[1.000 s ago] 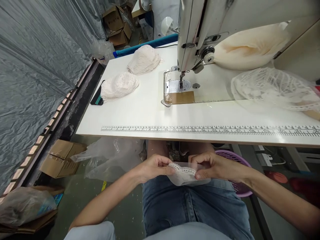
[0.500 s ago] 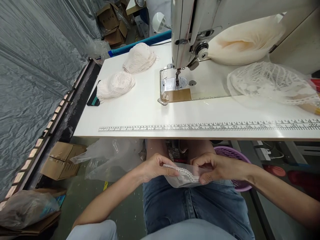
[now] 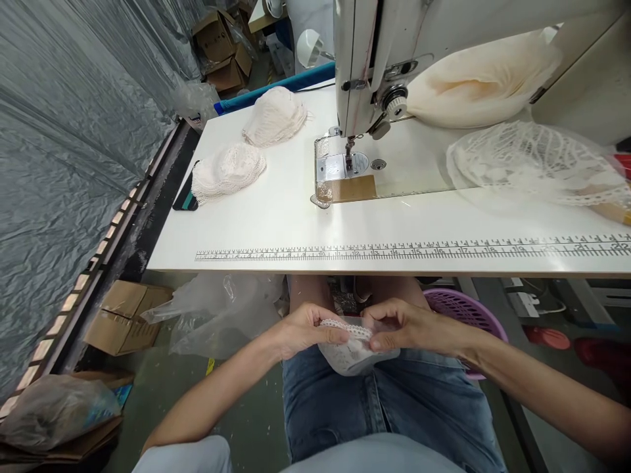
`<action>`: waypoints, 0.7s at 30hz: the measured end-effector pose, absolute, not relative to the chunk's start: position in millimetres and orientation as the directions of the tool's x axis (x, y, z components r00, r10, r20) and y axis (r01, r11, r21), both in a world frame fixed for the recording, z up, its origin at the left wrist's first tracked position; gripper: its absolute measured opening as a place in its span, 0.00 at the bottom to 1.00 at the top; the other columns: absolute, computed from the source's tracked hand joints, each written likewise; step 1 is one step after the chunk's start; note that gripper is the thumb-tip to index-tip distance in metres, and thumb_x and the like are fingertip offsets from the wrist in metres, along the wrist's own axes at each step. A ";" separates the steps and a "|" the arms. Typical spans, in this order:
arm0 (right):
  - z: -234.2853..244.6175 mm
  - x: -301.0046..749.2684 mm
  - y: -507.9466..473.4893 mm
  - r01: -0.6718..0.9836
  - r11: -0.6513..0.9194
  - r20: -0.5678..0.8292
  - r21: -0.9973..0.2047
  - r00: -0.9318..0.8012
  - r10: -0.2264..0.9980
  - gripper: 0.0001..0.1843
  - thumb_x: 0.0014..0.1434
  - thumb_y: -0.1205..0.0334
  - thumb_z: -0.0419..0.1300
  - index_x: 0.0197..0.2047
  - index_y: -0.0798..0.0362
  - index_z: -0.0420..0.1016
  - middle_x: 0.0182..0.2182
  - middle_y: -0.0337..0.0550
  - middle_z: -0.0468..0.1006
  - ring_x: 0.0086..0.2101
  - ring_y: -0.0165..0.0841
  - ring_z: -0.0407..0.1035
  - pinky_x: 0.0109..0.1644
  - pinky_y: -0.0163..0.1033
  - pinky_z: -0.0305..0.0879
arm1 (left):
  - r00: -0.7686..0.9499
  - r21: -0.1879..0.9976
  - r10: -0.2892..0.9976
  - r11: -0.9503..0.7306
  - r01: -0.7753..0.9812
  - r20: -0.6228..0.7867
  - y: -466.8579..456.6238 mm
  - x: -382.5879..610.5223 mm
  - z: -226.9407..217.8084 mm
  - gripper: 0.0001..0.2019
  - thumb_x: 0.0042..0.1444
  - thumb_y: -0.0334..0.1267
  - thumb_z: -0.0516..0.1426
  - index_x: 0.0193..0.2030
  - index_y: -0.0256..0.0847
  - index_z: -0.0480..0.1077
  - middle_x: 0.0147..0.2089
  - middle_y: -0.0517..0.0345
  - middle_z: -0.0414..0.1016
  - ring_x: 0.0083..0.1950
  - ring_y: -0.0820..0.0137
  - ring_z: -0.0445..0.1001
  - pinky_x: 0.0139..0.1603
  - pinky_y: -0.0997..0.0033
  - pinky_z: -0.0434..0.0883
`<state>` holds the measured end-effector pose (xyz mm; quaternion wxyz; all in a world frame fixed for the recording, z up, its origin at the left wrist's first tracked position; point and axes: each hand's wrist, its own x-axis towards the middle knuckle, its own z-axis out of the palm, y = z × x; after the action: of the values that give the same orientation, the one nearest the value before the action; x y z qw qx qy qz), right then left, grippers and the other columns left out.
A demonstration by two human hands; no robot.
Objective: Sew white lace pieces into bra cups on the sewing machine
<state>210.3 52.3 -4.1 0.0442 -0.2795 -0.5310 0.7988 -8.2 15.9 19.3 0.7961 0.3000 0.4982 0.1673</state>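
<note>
Lace is pinched between left hand and right hand, fingers closed on it and a sheer piece. Looks like edge-matching; moving it needs both pinches kept.

The lace strip is white with a scalloped openwork pattern. The jeans are faded blue and the basket purple. The table is white, its ruler scale black (numbered ticks). The lace stacks are pinkish cream.
</note>
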 end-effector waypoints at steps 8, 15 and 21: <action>-6.3 208.5 53.7 0.204 -0.405 -0.361 -0.891 -0.860 0.360 0.20 0.50 0.46 0.64 0.29 0.55 0.68 0.24 0.33 0.61 0.27 0.27 0.54 0.30 0.34 0.47 | 0.449 0.659 0.578 0.751 0.033 -0.681 16.7 -8.0 21.4 0.22 0.36 0.43 0.70 0.39 0.35 0.77 0.32 0.55 0.77 0.32 0.74 0.71 0.37 0.76 0.66; -3.2 206.6 55.1 0.259 -0.423 -0.428 -0.868 -0.822 0.376 0.21 0.47 0.44 0.65 0.26 0.55 0.68 0.22 0.33 0.61 0.25 0.26 0.53 0.28 0.34 0.44 | 0.450 0.660 0.582 0.751 0.020 -0.677 13.4 -17.8 20.1 0.24 0.37 0.44 0.70 0.41 0.33 0.75 0.31 0.56 0.75 0.31 0.76 0.70 0.37 0.75 0.65; -3.4 206.5 53.7 0.281 -0.452 -0.465 -0.846 -0.803 0.371 0.23 0.46 0.42 0.65 0.27 0.55 0.70 0.23 0.35 0.63 0.27 0.28 0.55 0.30 0.34 0.48 | 0.433 0.642 0.578 0.767 0.001 -0.692 11.8 -20.1 17.7 0.25 0.33 0.43 0.71 0.39 0.33 0.76 0.31 0.55 0.76 0.30 0.75 0.71 0.37 0.75 0.66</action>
<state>206.5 53.7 -3.4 0.0284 -0.3122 -0.5227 0.7928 -20.1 11.8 17.7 0.7954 0.2893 0.5007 0.1816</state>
